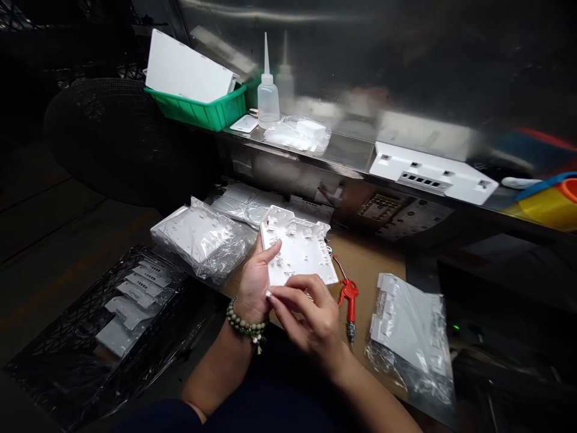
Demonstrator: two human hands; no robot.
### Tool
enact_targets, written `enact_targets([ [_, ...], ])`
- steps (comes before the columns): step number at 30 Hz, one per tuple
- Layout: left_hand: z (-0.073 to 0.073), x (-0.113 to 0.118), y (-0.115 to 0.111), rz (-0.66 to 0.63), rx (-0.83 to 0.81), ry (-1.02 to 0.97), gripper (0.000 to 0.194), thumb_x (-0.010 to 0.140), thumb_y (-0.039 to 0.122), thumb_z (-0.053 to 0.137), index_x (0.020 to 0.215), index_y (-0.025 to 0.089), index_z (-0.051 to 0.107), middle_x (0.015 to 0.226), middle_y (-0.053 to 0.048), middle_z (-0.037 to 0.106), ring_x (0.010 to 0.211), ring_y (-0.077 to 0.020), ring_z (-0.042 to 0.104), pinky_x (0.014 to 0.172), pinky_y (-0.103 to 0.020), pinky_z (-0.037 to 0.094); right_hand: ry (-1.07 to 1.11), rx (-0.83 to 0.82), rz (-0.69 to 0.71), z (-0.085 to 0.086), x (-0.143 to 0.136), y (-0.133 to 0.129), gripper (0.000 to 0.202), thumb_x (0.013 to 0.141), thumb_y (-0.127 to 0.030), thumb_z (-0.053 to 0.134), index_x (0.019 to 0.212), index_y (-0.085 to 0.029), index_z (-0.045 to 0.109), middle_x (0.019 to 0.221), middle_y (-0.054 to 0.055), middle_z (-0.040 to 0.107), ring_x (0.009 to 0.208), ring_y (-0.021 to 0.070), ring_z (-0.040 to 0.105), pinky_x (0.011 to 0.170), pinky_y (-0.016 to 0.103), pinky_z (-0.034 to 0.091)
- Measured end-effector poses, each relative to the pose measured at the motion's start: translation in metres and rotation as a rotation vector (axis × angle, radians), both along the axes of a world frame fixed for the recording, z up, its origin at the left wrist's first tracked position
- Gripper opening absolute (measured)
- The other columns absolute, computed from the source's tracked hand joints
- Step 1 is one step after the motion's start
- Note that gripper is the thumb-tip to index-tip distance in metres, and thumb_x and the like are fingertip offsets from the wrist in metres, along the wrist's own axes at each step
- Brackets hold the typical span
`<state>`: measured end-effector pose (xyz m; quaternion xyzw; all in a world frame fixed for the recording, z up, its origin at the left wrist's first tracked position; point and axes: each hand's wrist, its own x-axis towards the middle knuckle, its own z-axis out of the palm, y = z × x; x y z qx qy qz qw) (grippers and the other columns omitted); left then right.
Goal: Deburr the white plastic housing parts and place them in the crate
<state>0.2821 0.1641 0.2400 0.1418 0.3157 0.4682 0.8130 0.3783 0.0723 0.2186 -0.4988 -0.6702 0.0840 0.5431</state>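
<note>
Left fingers (271, 251) clasp a white housing (300, 255); right fingers (295, 296) pinch a white bit (268, 294) near its corner.

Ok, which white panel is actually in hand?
The tray-like panel in the left hand, ribbed side showing. No other panel is held; the slotted panel, for example, rests on the shelf.

There was one open white housing (306, 255) in the middle, one red air gun (348, 293) and one clear bag (408, 325) of white parts at right on the desk (383, 258), one green bin (189, 113) and one squeeze bottle (268, 101) on the far shelf (348, 157), and at least five white panels (130, 310) in the near-left crate (90, 300) (overlaps hid the exact number).
</note>
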Motion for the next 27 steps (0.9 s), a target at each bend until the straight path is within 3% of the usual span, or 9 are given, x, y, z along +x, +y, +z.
enact_targets([
  [5, -0.004, -0.001, 0.003, 0.014, -0.011, -0.002, 0.063, 0.097, 0.015, 0.058, 0.156, 0.032, 0.042, 0.139, -0.01, 0.069, 0.116, -0.0308, 0.072, 0.11, -0.054, 0.051, -0.021, -0.042, -0.026, -0.01, 0.007, 0.0, 0.021, 0.093, -0.016, 0.069, 0.11, -0.027, 0.074, 0.091, 0.005, 0.067, 0.081, 0.0199, 0.066, 0.069, 0.035, 0.057],
  [9, -0.004, -0.007, 0.009, 0.051, -0.024, -0.026, 0.064, 0.098, 0.013, 0.054, 0.159, 0.027, 0.038, 0.141, -0.012, 0.068, 0.123, -0.0323, 0.068, 0.113, -0.055, 0.048, 0.061, -0.139, -0.1, -0.019, 0.037, -0.003, 0.014, 0.093, -0.02, 0.071, 0.104, -0.026, 0.076, 0.095, 0.005, 0.065, 0.085, 0.0188, 0.066, 0.07, 0.032, 0.056],
  [13, -0.007, -0.026, 0.018, -0.027, -0.072, -0.098, 0.063, 0.102, 0.02, 0.047, 0.162, 0.015, 0.032, 0.14, -0.018, 0.067, 0.128, -0.0364, 0.064, 0.117, -0.059, 0.043, 0.171, -0.126, -0.435, -0.027, 0.086, -0.009, 0.01, 0.092, -0.029, 0.074, 0.099, -0.024, 0.078, 0.101, 0.006, 0.066, 0.094, 0.0209, 0.065, 0.08, 0.036, 0.055],
  [16, -0.014, -0.046, 0.024, -0.135, 0.003, -0.25, 0.062, 0.104, 0.024, 0.036, 0.164, 0.011, 0.027, 0.146, -0.02, 0.061, 0.138, -0.0372, 0.055, 0.121, -0.061, 0.034, 0.253, -0.068, -0.649, -0.03, 0.116, -0.018, 0.013, 0.092, -0.033, 0.074, 0.096, -0.021, 0.078, 0.1, 0.006, 0.067, 0.096, 0.0216, 0.065, 0.084, 0.038, 0.054],
  [18, -0.02, -0.058, 0.026, -0.191, 0.048, -0.355, 0.06, 0.105, 0.027, 0.03, 0.163, 0.013, 0.028, 0.151, -0.017, 0.056, 0.145, -0.0352, 0.044, 0.123, -0.06, 0.026, 0.257, -0.061, -0.65, -0.029, 0.123, -0.024, 0.011, 0.092, -0.031, 0.074, 0.096, -0.021, 0.078, 0.1, 0.006, 0.067, 0.095, 0.0209, 0.066, 0.083, 0.037, 0.054],
  [21, -0.029, -0.067, 0.028, -0.234, 0.073, -0.468, 0.054, 0.106, 0.031, 0.029, 0.156, 0.018, 0.045, 0.147, -0.009, 0.06, 0.151, -0.0302, 0.031, 0.125, -0.059, 0.014, 0.179, -0.106, -0.495, -0.029, 0.117, -0.028, 0.009, 0.093, -0.025, 0.072, 0.1, -0.024, 0.078, 0.102, 0.006, 0.067, 0.094, 0.0194, 0.066, 0.079, 0.034, 0.056],
  [24, -0.035, -0.067, 0.027, -0.271, 0.115, -0.535, 0.048, 0.104, 0.03, 0.034, 0.14, 0.018, 0.064, 0.137, -0.007, 0.067, 0.153, -0.0275, 0.027, 0.125, -0.058, 0.007, 0.123, -0.125, -0.395, -0.03, 0.106, -0.026, 0.014, 0.095, -0.019, 0.069, 0.106, -0.025, 0.077, 0.103, 0.006, 0.066, 0.093, 0.0181, 0.066, 0.075, 0.031, 0.057],
  [27, -0.038, -0.064, 0.027, -0.341, 0.15, -0.579, 0.047, 0.103, 0.03, 0.037, 0.134, 0.015, 0.069, 0.135, -0.008, 0.068, 0.152, -0.0272, 0.027, 0.125, -0.055, 0.005, 0.112, -0.1, -0.407, -0.031, 0.104, -0.025, 0.017, 0.095, -0.016, 0.069, 0.107, -0.025, 0.077, 0.102, 0.006, 0.065, 0.092, 0.0172, 0.066, 0.073, 0.03, 0.057],
])
